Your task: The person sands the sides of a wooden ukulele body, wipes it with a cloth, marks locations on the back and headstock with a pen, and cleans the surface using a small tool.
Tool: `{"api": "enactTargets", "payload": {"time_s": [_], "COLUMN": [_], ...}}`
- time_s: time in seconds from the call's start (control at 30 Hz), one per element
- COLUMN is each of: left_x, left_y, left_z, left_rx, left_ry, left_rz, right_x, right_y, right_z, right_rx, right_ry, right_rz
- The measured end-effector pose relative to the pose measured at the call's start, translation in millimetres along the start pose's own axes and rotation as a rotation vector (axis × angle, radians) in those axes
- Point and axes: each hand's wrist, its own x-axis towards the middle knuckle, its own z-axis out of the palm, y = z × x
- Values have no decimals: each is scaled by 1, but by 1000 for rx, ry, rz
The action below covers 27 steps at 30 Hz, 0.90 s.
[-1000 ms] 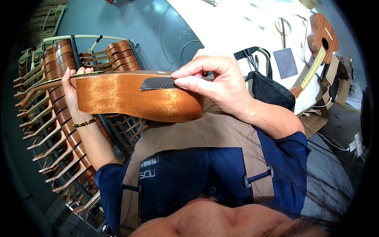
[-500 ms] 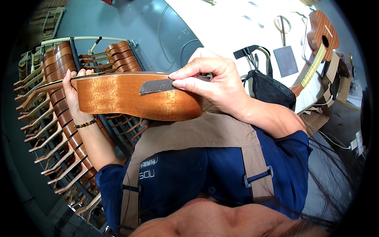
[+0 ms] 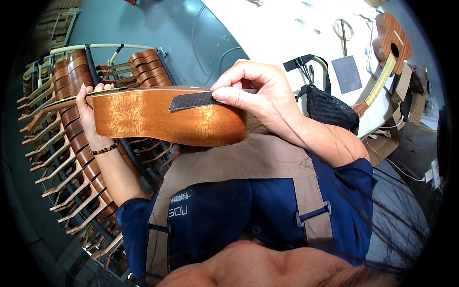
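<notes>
A glossy brown ukulele (image 3: pixel 162 117) lies on its side against my apron, its curved side wall facing up toward me. Where neck and body meet, my left hand (image 3: pixel 88 107) is closed around it, a beaded bracelet at the wrist. Between thumb and fingers my right hand (image 3: pixel 253 88) pinches a grey snap-off knife blade (image 3: pixel 191 101). The blade lies over the upper part of the side wall, close to the top edge; whether it touches the wood I cannot tell. The ukulele's top face is seen only edge-on.
A rack (image 3: pixel 76 158) of many brown ukulele bodies and necks stands at left. On the white table (image 3: pixel 282 43) are another ukulele (image 3: pixel 394 48), a dark flat pad (image 3: pixel 346 74), a tape roll (image 3: pixel 342 29) and a black mesh pouch (image 3: pixel 330 110). Cardboard (image 3: pixel 382 146) lies at right.
My right hand has shifted slightly, its fingers more bent, and the blade's angle has changed a little near the ukulele's edge. My left hand and the ukulele stay nearly still.
</notes>
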Motion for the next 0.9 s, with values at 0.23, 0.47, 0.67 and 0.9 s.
{"api": "enactTargets", "payload": {"time_s": [0.23, 0.47, 0.67, 0.9], "left_x": [-2, -1, -2, 4], "left_y": [-3, -5, -6, -13], "left_z": [5, 8, 10, 1], "left_rx": [23, 32, 26, 4], "left_ry": [90, 65, 119, 183], "left_rz": [34, 39, 75, 131], "right_x": [0, 0, 4, 26], "right_y": [-2, -1, -5, 42], "right_z": [-1, -4, -8, -56], "right_rx": [-62, -95, 126, 275], "right_ry": [-19, -51, -84, 320], "right_rz": [-20, -59, 157, 263]}}
